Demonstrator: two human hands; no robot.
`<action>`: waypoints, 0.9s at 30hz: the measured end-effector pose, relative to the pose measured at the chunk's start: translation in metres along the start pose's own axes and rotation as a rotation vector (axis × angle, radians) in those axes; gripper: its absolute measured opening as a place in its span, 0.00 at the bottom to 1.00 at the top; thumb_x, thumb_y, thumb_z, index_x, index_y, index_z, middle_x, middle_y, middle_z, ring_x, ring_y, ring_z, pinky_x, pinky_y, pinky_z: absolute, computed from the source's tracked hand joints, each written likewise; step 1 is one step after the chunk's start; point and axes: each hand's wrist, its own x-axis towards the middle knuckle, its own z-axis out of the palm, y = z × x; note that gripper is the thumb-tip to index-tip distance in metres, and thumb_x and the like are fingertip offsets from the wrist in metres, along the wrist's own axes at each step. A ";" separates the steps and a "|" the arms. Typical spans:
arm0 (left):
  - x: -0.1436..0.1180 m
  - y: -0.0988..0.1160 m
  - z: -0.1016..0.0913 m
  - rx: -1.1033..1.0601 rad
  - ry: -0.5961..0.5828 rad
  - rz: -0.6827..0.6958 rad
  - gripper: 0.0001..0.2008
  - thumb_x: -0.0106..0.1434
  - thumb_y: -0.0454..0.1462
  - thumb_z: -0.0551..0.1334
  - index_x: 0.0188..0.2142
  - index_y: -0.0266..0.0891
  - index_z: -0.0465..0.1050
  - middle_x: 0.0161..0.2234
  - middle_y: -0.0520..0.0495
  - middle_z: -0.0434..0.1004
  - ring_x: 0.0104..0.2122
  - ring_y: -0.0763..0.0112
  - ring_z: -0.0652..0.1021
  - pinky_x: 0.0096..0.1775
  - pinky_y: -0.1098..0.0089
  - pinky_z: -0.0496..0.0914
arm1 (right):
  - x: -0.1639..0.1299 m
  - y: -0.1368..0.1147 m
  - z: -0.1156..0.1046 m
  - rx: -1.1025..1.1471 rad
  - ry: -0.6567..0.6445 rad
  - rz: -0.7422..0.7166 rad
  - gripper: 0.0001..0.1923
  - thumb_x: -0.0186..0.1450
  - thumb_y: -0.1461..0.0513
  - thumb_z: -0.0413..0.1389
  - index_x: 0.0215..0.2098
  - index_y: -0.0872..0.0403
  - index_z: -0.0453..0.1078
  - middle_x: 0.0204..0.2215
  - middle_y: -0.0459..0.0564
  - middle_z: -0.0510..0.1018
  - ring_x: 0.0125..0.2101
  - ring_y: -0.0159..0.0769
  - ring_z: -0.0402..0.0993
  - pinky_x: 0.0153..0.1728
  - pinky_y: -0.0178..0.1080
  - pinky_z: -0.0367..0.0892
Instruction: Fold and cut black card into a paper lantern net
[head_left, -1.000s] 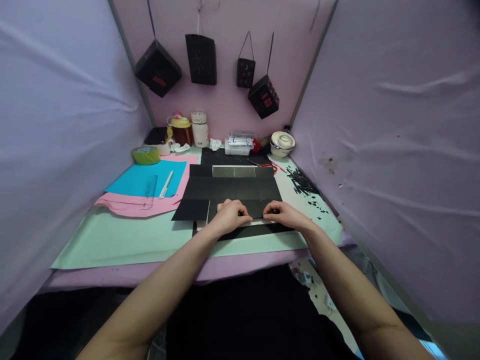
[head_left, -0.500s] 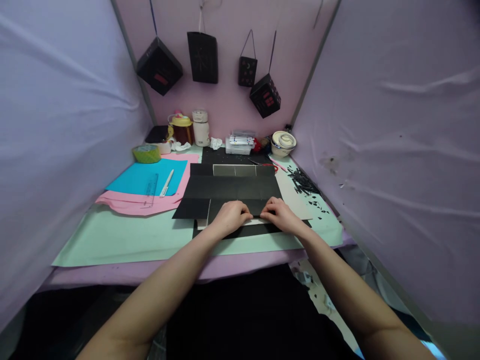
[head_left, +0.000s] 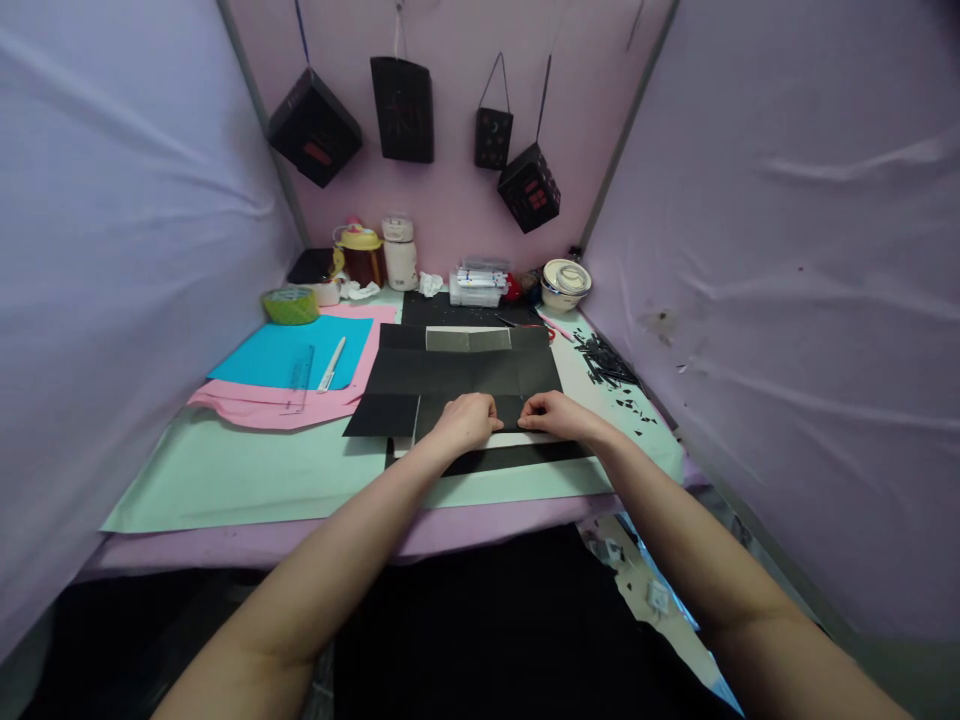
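Already creased into panels and lying flat mid-surface, the black card sheet (head_left: 465,375) has its 6 o'clock flap pinched by both the left hand (head_left: 466,422) and right hand (head_left: 553,414), grips clenched on its edge, folding apparently midway, sides unraised.

You pressed matt black card (head_left: 465,375), creased into panels, onto a smooth pale green paper sheet (head_left: 247,475) at the frame's centre. At left lay smooth blue paper (head_left: 289,352) over pink paper (head_left: 255,408), under a clear plastic ruler (head_left: 298,380).
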 end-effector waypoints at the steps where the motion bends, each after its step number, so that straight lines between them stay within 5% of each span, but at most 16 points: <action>1: 0.000 0.001 -0.001 0.005 -0.012 -0.003 0.06 0.58 0.40 0.64 0.28 0.41 0.73 0.32 0.47 0.79 0.36 0.63 0.77 0.34 0.71 0.65 | 0.000 -0.001 0.000 0.000 0.002 0.004 0.13 0.55 0.54 0.56 0.26 0.56 0.70 0.21 0.42 0.69 0.24 0.28 0.61 0.25 0.33 0.56; 27: 0.001 0.008 -0.007 0.057 -0.070 -0.028 0.05 0.58 0.39 0.63 0.30 0.40 0.74 0.34 0.46 0.79 0.38 0.63 0.78 0.34 0.72 0.66 | 0.007 0.002 0.005 -0.133 0.043 0.011 0.10 0.55 0.60 0.59 0.21 0.53 0.63 0.19 0.42 0.67 0.23 0.29 0.61 0.24 0.33 0.53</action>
